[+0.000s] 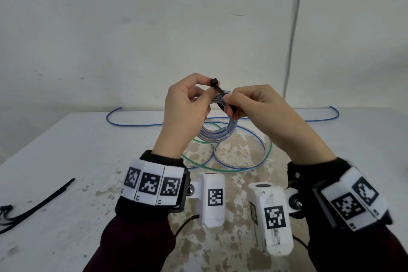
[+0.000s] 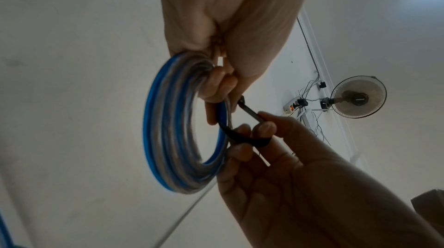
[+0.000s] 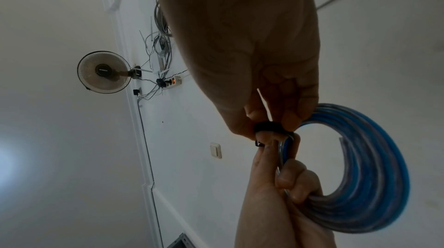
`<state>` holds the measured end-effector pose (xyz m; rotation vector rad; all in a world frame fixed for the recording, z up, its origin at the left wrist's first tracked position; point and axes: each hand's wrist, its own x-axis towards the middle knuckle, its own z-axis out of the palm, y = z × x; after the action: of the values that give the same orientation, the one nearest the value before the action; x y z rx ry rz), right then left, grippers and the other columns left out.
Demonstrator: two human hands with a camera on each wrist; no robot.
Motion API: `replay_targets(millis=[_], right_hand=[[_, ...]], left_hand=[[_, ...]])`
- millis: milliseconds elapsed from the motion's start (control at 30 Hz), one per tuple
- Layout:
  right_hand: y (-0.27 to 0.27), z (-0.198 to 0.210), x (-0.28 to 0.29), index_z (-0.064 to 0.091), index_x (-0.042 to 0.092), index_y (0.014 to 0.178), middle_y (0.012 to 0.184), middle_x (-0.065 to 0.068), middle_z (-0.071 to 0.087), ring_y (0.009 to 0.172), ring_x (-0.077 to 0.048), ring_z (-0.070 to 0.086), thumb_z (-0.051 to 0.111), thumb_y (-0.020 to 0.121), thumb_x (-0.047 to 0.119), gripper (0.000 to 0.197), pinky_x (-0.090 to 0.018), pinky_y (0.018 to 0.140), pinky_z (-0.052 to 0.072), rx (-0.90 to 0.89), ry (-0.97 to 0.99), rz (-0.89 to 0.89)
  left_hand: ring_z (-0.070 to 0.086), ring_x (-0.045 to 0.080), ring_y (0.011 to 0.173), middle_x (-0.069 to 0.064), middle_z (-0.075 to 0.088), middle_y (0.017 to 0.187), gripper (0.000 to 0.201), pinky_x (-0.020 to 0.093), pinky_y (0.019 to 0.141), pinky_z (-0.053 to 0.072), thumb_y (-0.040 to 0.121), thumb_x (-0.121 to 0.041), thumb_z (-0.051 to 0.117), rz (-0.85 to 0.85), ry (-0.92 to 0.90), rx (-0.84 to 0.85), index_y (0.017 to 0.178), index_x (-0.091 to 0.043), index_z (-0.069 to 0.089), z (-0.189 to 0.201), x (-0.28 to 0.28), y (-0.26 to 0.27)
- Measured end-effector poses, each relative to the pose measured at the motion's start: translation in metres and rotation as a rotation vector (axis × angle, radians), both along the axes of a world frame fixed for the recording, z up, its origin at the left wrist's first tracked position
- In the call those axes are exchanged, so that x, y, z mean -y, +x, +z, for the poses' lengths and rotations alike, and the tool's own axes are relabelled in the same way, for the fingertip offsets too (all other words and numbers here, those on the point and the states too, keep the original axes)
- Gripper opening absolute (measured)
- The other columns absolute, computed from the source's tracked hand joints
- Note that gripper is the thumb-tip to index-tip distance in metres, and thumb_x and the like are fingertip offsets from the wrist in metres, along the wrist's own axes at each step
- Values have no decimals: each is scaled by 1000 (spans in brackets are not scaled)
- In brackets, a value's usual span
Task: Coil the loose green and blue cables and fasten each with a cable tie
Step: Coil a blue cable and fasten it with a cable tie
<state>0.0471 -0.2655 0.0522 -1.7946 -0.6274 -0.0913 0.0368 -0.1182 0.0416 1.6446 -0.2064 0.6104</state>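
Observation:
My left hand [image 1: 204,91] holds a small coil of blue cable [image 1: 217,133] above the table and pinches the square head of a black cable tie [image 1: 214,83]. My right hand [image 1: 230,106] pinches the tie's tail, which is looped round the coil's strands. From the left wrist, the blue cable coil [image 2: 173,128] hangs from my left hand [image 2: 223,85], with the cable tie [image 2: 240,136] bent across it and into my right hand [image 2: 261,134]. In the right wrist view, my right hand [image 3: 269,119] grips the cable tie [image 3: 268,126] beside the blue cable coil [image 3: 370,166].
Loose loops of green cable [image 1: 242,169] and blue cable [image 1: 123,124] lie on the white table [image 1: 66,150] under my hands, the blue one running to both far corners. Spare black cable ties [image 1: 39,205] lie at the left edge. A white wall stands behind.

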Motion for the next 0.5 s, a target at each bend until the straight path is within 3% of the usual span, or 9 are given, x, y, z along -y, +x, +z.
replay_targets(millis=[133,367,500], right_hand=[[-1,1,-1,60,8,60,62,-3,56,63,-12,48,53,93,15,35,-28,71,42,-12,6,14],[-2,2,2,60,6,62,67,-7,57,67,-14,48,52,94,15,34,-31,75,43,-22,-21,44],[-2,1,1,59,7,61,68,-8,57,66,-14,48,52,94,16,35,-30,74,43,-27,-4,28]], left_hand=[[36,13,40,18,53,61,5,23,45,30,90,-6,61,13,16,7,92,-8,65,0,-1,0],[37,12,39,15,53,61,6,21,44,31,90,-5,61,-6,-9,-16,94,-1,62,-2,-1,2],[36,13,40,11,52,58,4,22,44,30,90,-6,61,-9,9,-3,87,-9,61,-1,-1,0]])
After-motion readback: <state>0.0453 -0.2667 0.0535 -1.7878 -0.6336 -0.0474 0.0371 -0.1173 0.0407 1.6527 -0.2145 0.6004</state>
